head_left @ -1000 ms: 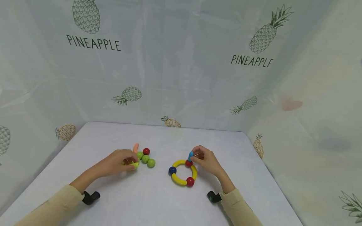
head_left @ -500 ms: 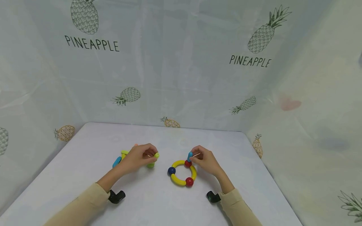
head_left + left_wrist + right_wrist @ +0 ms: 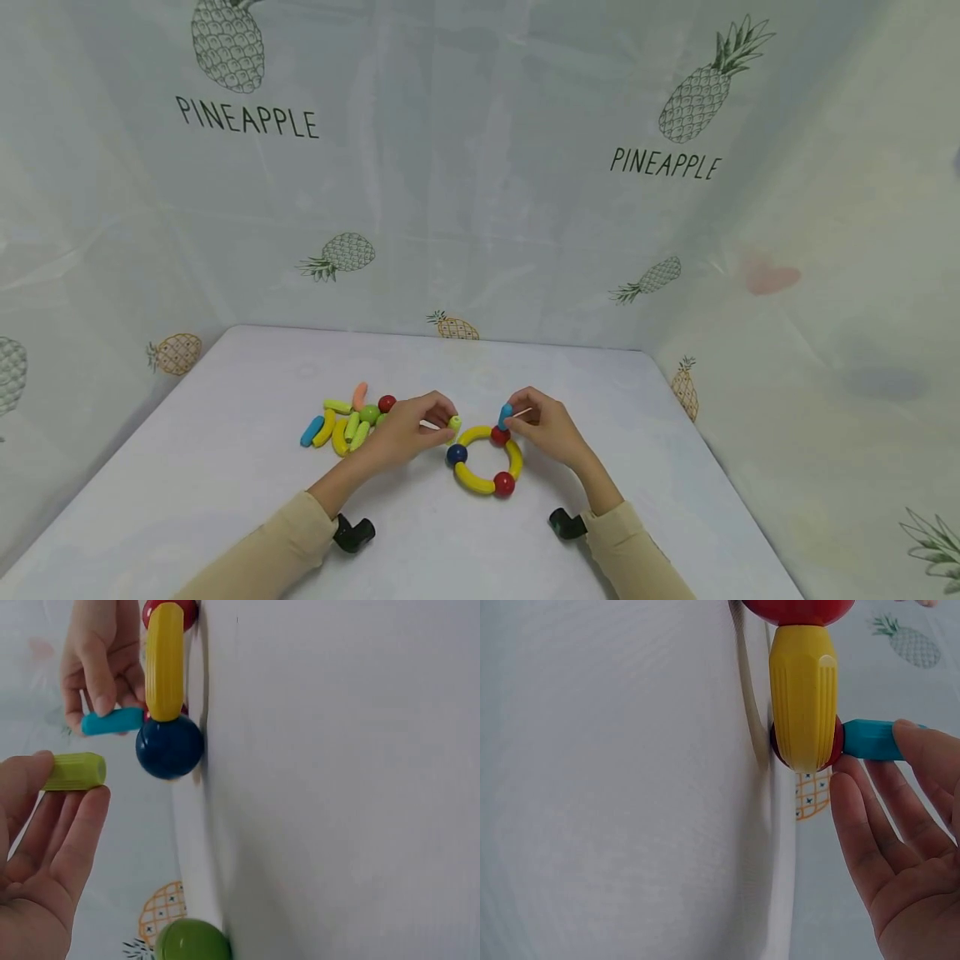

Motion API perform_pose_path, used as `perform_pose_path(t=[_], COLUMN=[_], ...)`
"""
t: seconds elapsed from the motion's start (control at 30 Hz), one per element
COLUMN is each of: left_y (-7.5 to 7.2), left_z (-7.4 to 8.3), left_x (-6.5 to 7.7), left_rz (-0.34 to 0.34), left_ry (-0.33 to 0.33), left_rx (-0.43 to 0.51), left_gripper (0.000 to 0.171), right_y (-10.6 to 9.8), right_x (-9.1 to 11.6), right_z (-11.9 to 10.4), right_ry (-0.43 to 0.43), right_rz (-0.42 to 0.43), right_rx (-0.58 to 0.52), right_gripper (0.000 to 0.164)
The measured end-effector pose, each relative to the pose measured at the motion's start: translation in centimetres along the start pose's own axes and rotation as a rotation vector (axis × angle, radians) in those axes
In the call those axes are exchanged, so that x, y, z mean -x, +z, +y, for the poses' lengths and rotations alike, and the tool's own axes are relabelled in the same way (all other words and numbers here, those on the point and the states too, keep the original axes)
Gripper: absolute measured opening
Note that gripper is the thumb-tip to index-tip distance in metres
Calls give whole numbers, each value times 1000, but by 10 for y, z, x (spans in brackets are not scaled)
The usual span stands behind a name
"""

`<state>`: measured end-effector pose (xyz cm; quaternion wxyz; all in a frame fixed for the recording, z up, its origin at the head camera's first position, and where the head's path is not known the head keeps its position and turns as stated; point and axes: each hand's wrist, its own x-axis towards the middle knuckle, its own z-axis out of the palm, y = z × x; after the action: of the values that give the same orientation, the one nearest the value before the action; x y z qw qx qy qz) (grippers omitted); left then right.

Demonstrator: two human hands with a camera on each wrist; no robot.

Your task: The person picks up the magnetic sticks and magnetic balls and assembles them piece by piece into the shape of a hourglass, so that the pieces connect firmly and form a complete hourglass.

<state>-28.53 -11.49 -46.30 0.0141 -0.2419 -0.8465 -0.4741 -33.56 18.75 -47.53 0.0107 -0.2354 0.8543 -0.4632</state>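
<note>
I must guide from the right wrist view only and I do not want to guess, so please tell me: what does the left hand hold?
Observer: The left hand pinches a yellow-green rod.

Operator: Thank you. My view shows the right hand with a blue rod at a red ball. Is the yellow-green rod touching any ball?

Observer: No, the left wrist view shows a gap between it and the navy ball.

Operator: Good. Is there another blue rod?

Observer: Yes, the head view shows a second blue rod lying at the left end of a loose group of pieces.
</note>
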Motion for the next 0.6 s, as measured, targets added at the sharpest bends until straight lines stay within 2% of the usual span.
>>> perform_pose_path(t=[0.27,0.6], left_y=[14,19], left_z=[0,-7], left_x=[-4,-7], left_rz=[-18,-37], left_ry=[-21,-19], left_rx=[16,3], left_gripper=[24,24], right_y=[0,1], right_x=[0,0], right_z=[1,1], right_ry=[-4,-9], right_rz=[-4,-5], right_rx=[1,-8], right_gripper=[24,24])
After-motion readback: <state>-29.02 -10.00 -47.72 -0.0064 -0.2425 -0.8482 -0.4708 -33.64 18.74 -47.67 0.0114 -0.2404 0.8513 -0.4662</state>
